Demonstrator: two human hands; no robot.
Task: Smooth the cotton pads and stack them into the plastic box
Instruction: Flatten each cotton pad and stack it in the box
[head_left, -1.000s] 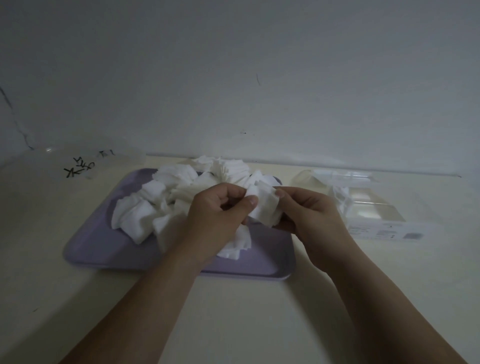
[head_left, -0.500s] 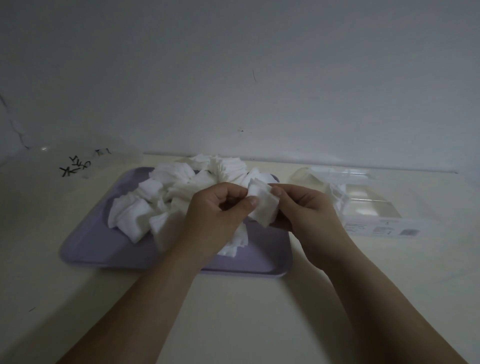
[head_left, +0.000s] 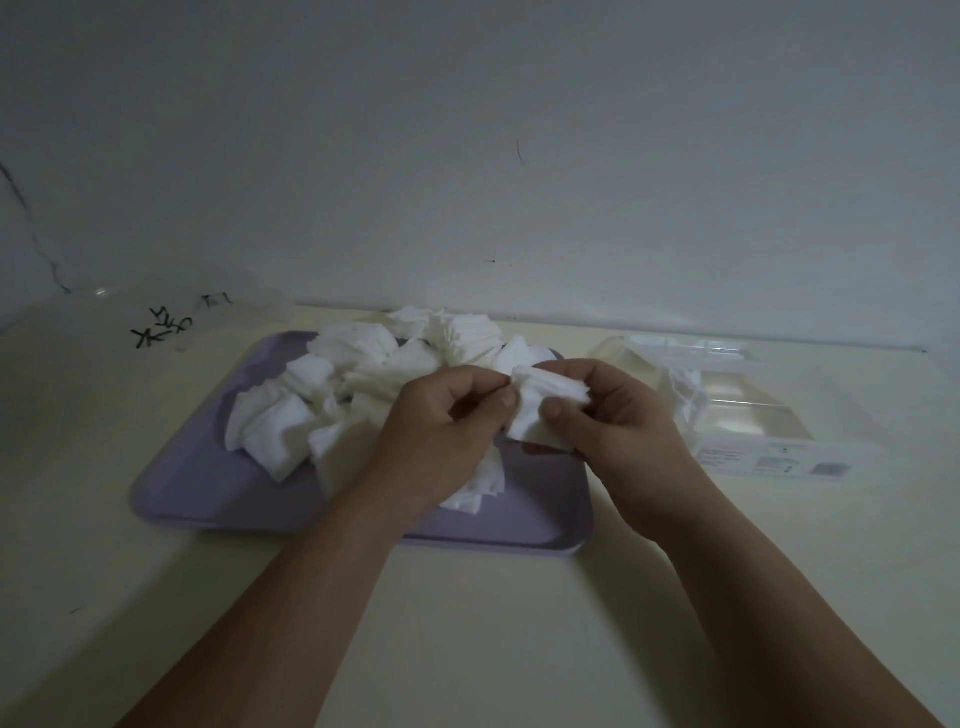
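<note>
Pads now rightward, seemingly between left hand and right hand

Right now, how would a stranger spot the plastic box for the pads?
Find the lilac tray heaped with white pads. Directly right of it, by the wall, sits the plastic box: clear, with a white printed label along its near side.

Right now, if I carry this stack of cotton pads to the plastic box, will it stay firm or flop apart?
Probably floppy: the stack of cotton pads bends between the left hand and right hand. Likely light, since a pinch alone holds it. Its layered edges look loose, so pads may slide apart.
</note>
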